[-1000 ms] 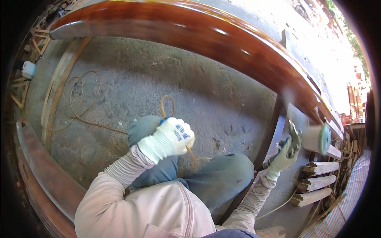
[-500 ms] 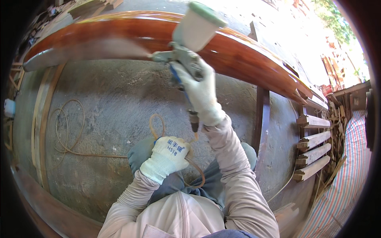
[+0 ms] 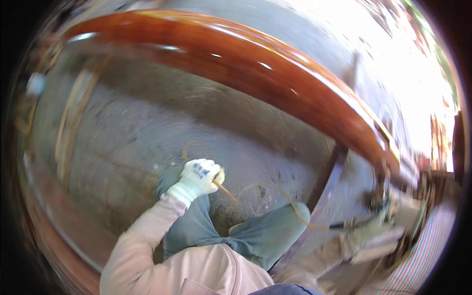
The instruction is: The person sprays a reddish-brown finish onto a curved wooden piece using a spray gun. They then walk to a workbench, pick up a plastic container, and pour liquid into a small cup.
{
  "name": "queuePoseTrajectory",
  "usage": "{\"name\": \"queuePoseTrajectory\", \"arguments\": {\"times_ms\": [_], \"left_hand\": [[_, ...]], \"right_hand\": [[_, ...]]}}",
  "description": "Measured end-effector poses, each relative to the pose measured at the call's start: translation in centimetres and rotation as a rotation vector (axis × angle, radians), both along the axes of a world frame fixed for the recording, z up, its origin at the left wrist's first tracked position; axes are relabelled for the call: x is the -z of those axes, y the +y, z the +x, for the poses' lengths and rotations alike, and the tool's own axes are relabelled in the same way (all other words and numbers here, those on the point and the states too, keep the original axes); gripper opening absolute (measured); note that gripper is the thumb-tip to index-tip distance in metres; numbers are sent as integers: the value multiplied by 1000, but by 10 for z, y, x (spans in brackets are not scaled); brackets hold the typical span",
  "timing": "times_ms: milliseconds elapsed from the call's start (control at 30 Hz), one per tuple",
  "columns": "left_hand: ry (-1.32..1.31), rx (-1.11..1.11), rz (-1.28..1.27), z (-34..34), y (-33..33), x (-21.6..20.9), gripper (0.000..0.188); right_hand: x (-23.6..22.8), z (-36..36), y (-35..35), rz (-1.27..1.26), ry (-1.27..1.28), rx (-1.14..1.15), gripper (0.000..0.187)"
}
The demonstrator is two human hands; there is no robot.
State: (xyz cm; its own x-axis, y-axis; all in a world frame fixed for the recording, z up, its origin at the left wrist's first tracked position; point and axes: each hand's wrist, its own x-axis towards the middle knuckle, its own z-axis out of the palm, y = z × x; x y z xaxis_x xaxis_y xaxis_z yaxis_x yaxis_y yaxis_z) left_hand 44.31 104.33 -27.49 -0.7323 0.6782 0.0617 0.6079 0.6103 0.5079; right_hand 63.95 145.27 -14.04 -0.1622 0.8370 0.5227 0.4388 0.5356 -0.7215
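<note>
My left hand (image 3: 200, 176), in a white knit glove, is closed round a thin tan air hose (image 3: 226, 192) above my left knee. From there the hose loops over my right knee toward the lower right. My right hand (image 3: 368, 233), gloved too and blurred, is closed on a spray gun (image 3: 409, 215) with a pale cup, out beside the stacked wood pieces. Across the top lies a long, rounded wooden beam (image 3: 236, 61), glossy reddish brown, apart from both hands.
A dark support bar (image 3: 327, 179) runs under the beam's right part. Wooden strips (image 3: 73, 123) lie at the left, and another brown beam (image 3: 61, 231) is at lower left. Striped sheeting (image 3: 432, 250) hangs at lower right, next to the stacked wood pieces (image 3: 376, 250).
My right hand has swung the spray gun from the beam out to the lower right. The mist seen earlier at the nozzle is gone. My left hand still grips the hose; the view has turned.
</note>
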Motion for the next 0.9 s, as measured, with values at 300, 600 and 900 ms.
{"name": "queuePoseTrajectory", "arguments": {"times_ms": [300, 600, 900], "left_hand": [[-270, -134, -197, 21, -5, -13, 29], [-441, -524, -144, 127, -143, -147, 18], [553, -1296, -143, 142, -395, -440, 30]], "right_hand": [[-117, -66, -12, -85, -282, -316, 28], [-298, -181, -179, -455, -138, -868, 24], [-429, -261, -314, -537, -160, -1114, 28]]}}
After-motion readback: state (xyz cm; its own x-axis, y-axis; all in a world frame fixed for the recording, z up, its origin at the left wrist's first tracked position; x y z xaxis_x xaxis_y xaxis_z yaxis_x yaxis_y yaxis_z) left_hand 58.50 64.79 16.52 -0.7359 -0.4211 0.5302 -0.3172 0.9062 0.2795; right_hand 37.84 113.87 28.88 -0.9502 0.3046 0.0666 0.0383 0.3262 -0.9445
